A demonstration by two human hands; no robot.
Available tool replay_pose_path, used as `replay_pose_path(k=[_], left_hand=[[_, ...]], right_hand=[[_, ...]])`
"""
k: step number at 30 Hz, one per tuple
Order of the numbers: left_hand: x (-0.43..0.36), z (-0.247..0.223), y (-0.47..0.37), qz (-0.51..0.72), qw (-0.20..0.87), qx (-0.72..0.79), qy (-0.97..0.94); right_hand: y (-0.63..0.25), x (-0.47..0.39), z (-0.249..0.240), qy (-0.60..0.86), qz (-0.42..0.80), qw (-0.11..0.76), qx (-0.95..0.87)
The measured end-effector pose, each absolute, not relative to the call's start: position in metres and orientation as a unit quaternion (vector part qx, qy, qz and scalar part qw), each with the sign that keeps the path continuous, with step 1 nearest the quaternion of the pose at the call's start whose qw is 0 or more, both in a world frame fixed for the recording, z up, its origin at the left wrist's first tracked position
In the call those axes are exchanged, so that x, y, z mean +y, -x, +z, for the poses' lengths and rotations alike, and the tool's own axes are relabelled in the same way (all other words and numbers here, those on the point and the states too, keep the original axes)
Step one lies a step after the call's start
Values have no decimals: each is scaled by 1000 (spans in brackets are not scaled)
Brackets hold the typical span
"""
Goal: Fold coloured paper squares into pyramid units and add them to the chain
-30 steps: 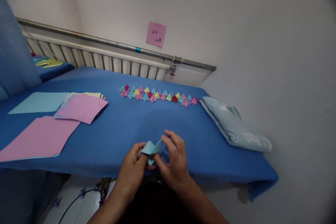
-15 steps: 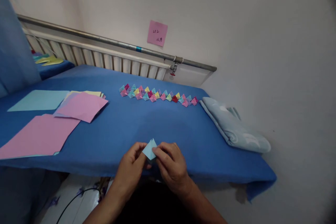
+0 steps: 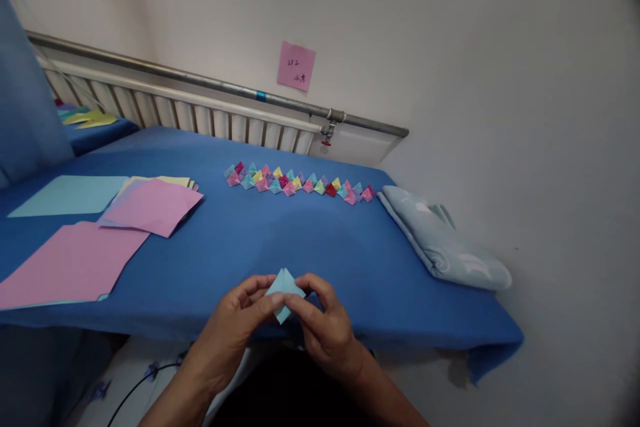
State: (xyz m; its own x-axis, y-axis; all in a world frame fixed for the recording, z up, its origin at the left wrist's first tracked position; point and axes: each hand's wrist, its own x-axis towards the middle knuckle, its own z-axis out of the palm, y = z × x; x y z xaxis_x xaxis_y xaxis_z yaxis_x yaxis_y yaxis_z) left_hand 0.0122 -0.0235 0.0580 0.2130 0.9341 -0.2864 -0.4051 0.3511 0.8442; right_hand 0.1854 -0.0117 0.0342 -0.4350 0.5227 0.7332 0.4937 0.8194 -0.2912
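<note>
A small folded piece of light blue paper (image 3: 285,283) is held near the front edge of the blue-covered surface, its split point facing away from me. My left hand (image 3: 243,312) grips it from the left, with the thumb lying on its front face. From the right, my right hand (image 3: 325,321) pinches it too, thumb on the front and fingers behind. The two thumb tips nearly meet at the middle of the paper. Its back side is hidden. Beyond the hands, rows of small folded paper pieces (image 3: 289,187) in several colours lie on the blue cloth (image 3: 215,240).
Pink paper sheets (image 3: 75,263), a smaller pink stack (image 3: 155,205) and light blue paper (image 3: 67,195) lie on the left. A folded pale blanket (image 3: 440,240) sits at the right end. Behind run a radiator (image 3: 200,117) and a pipe (image 3: 175,75). A pink note (image 3: 296,67) is on the wall.
The folded paper has turned to face me more squarely. My left thumb has come onto its front, and my right fingers have shifted to its right edge. The view has moved slightly.
</note>
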Motion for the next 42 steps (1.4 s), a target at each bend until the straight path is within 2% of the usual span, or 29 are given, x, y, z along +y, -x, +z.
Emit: replay_pose_path(k=[4,9,16,32,42], left_hand=[[-26,56,-14,481,661,447,-364],[-32,58,-10,499,584,451,-454],[-41,57,-5,487,482,457,-567],[-42,52,-2,476,513,446,-558],[-42,49,-4,474,535,458,-528]], right_hand=[[-185,-16,45,292,98,468,-828],[-182,-19,67,368,237,501,-746],[-175,-22,87,340,235,455,-789],[-171,-29,91,344,243,475,-772],[-167,-29,92,369,294,472,-744]])
